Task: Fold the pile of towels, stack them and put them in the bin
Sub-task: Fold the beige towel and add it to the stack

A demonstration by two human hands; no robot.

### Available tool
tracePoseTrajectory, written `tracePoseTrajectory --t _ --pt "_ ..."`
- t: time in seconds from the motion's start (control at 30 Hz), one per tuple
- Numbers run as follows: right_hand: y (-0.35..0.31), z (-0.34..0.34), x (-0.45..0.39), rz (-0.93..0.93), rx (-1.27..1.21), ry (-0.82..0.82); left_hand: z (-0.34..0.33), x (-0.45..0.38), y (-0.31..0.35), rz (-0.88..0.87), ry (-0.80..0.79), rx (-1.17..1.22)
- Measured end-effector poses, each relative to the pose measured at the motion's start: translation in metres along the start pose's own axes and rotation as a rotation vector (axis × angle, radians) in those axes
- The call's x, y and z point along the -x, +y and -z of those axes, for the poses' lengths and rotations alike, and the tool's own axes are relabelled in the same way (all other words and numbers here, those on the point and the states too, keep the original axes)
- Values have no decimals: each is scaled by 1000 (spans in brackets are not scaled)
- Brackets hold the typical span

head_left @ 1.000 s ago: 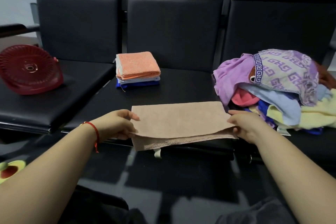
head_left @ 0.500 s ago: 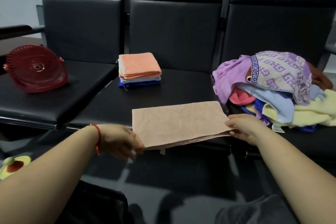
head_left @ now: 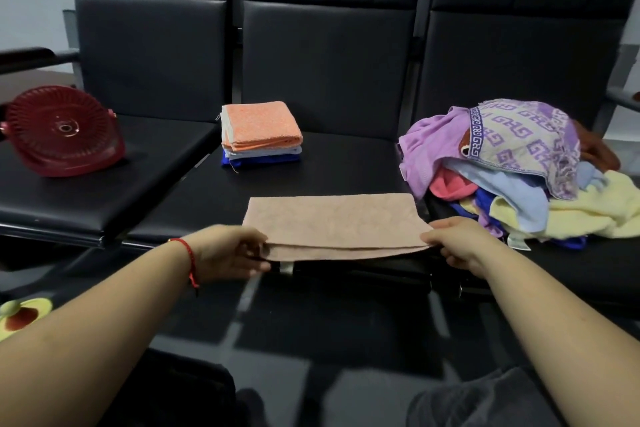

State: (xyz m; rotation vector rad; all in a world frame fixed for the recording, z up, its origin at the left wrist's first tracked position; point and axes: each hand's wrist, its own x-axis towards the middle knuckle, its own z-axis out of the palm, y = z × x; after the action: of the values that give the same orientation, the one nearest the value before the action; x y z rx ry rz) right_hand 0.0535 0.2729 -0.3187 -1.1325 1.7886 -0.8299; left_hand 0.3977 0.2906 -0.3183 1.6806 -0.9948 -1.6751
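Note:
A beige towel (head_left: pixel 332 222), folded in half, lies on the front of the middle black seat (head_left: pixel 346 163). My left hand (head_left: pixel 228 251) pinches its near left corner. At the near right corner my right hand (head_left: pixel 457 241) pinches the towel's edge. Behind the beige towel stands a stack of folded towels (head_left: pixel 261 135), orange on top, then white and blue. A loose pile of unfolded towels (head_left: pixel 519 166) in purple, pink, blue and yellow covers the right seat. A dark red round bin (head_left: pixel 62 130) lies on its side on the left seat.
Three black seats with tall backrests (head_left: pixel 325 55) stand in a row. A dark armrest (head_left: pixel 31 57) sticks out at the far left. An avocado-patterned slipper (head_left: pixel 20 317) shows on the dark tiled floor at the lower left.
My left hand dropped from the towel's left edge to its near left corner and now pinches both layers. The two front edges of the towel lie closer together.

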Motion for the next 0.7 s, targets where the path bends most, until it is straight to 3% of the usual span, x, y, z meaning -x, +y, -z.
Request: tracePoseTrajectory --t 0.13,0.27,0.5,0.7 --pt "-10 -13 6 57 -210 -41 8 -5 8 -207 287 114" --pt "-9 -20 6 -34 -53 -52 18 -12 5 -230 466 -257" --pt "-7 -16 6 -102 162 -36 24 -15 7 -283 569 -375" --pt "-7 -16 1 -57 195 -5 23 -10 10 -151 483 -432"
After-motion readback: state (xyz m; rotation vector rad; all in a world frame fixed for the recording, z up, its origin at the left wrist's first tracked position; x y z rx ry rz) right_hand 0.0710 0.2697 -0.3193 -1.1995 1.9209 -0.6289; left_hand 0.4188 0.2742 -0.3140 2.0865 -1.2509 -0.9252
